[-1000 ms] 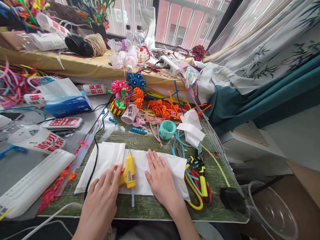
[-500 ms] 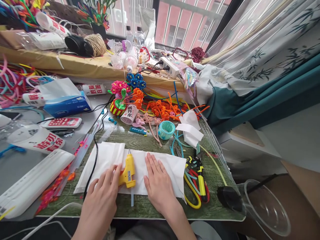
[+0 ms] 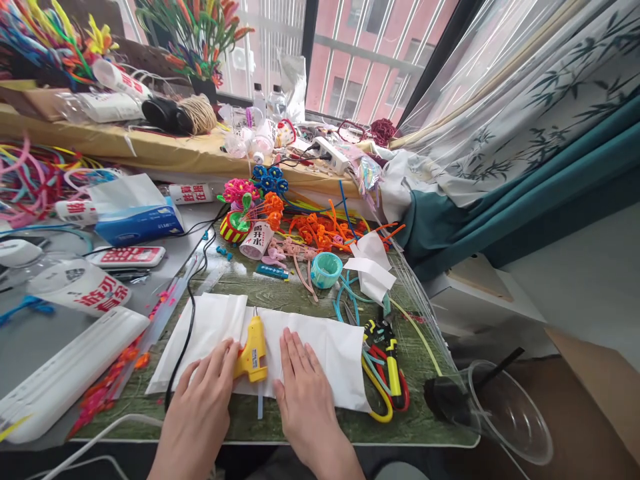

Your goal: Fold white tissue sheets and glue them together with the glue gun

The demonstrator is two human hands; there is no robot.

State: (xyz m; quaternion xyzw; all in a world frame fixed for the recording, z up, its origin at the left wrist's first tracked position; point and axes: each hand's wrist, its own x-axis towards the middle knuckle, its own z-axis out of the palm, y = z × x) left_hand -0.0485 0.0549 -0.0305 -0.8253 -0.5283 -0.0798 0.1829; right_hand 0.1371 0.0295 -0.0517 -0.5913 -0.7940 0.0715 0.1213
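Observation:
A white sheet of paper or tissue (image 3: 340, 360) lies spread on the dark green, wood-patterned mat, its left part doubled over. On it rests a yellow glue gun (image 3: 256, 353), nozzle pointing away from me, with a clear glue stick (image 3: 260, 405) sticking out of its back. My left hand (image 3: 203, 387) lies palm down left of the glue gun, fingers stretched forward, fingertips at its handle; whether they press on it I cannot tell. My right hand (image 3: 306, 387) lies flat on the sheet to the right, fingers extended, holding nothing.
Pliers (image 3: 393, 373) and scissors (image 3: 375, 400) lie right of the sheet. Beyond are a turquoise cup (image 3: 326, 270), crumpled tissue (image 3: 370, 273), orange pipe-cleaner pieces (image 3: 320, 230) and a flower pot (image 3: 235, 227). A black cable (image 3: 190, 313) crosses the sheet's left side. A plastic cup (image 3: 510, 407) stands right.
The view has tilted up and shifted slightly, so the scene sits a little lower. Both hands stay on or beside the sheet, the right one slightly nearer the glue gun.

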